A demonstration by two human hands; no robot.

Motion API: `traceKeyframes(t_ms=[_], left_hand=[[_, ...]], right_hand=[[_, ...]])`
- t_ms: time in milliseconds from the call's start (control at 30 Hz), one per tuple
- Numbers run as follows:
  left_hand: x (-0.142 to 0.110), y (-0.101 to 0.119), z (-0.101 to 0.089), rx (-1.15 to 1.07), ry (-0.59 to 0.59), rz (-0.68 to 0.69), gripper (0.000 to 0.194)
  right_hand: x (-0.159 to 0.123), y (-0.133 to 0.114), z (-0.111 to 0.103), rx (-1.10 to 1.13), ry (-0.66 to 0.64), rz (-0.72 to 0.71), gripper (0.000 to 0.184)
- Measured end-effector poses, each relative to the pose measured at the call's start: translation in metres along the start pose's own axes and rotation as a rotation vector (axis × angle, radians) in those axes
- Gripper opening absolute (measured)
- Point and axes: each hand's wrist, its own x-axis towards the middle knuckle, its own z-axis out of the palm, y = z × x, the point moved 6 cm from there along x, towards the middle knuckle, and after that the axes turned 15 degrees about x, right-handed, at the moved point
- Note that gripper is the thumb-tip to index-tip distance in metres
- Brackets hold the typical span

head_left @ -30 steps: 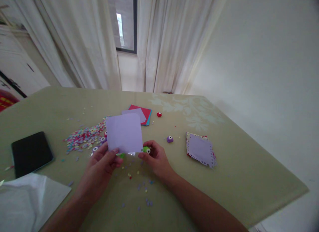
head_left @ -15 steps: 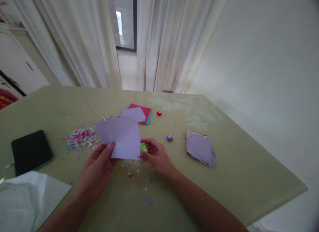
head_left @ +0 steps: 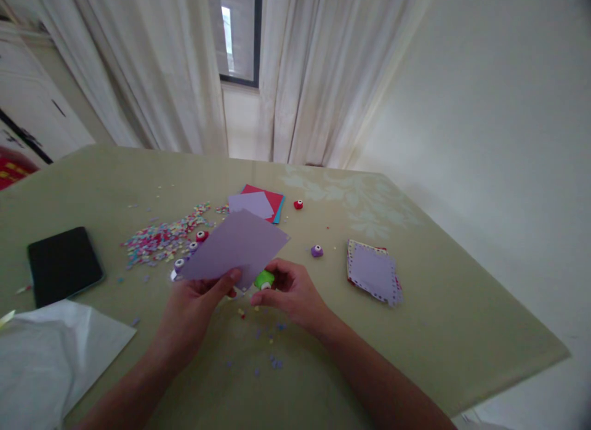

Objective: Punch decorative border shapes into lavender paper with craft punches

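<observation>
And here the left hand (head_left: pixel 196 304) pinches the purple sheet (head_left: pixel 237 245), tilted above the desk (head_left: pixel 438 307); the right hand (head_left: pixel 293 291) grips the green punch (head_left: pixel 264 279) between thumb and fingers, right by the sheet's near edge; confetti (head_left: pixel 159 241) lies heaped beyond the left hand; a purple punch (head_left: pixel 316 251) sits to the right, near the punched sheets (head_left: pixel 373 271).

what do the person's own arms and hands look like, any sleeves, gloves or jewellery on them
The left hand and the right hand are both bare, with no gloves. No sleeves show on the visible forearms, and I see no watch, bracelet or ring. Any small markings are too blurred to tell.
</observation>
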Motion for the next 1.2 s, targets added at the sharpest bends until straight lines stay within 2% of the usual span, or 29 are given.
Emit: traceKeyframes(t_ms=[67, 233, 333, 467, 667, 900, 1067, 1200], left_hand=[[-0.002, 0.001, 0.004, -0.084, -0.022, -0.029, 0.032], [-0.002, -0.005, 0.010, -0.213, -0.043, -0.070, 0.044], [-0.003, -0.006, 0.010, -0.197, -0.056, -0.087, 0.047], [-0.004, 0.002, 0.005, -0.164, -0.017, -0.055, 0.039], [-0.005, 0.004, 0.004, -0.159, 0.014, -0.051, 0.039], [-0.001, 0.005, 0.002, -0.030, 0.027, 0.027, 0.037], [-0.001, 0.007, 0.008, -0.102, -0.015, 0.017, 0.036], [0.000, 0.002, 0.010, -0.088, -0.027, 0.031, 0.037]], right_hand=[[0.000, 0.003, 0.001, 0.037, -0.006, 0.035, 0.049], [0.001, 0.001, 0.001, 0.100, 0.034, 0.042, 0.048], [0.001, -0.001, 0.004, 0.140, 0.030, 0.052, 0.048], [0.000, -0.002, 0.008, 0.161, -0.006, 0.058, 0.047], [-0.001, -0.003, 0.004, 0.117, 0.029, 0.040, 0.048], [0.001, -0.002, -0.001, 0.045, 0.063, 0.016, 0.047], [0.001, 0.002, -0.006, 0.025, 0.093, 0.035, 0.054], [0.000, 0.002, -0.003, 0.027, 0.052, 0.078, 0.055]])
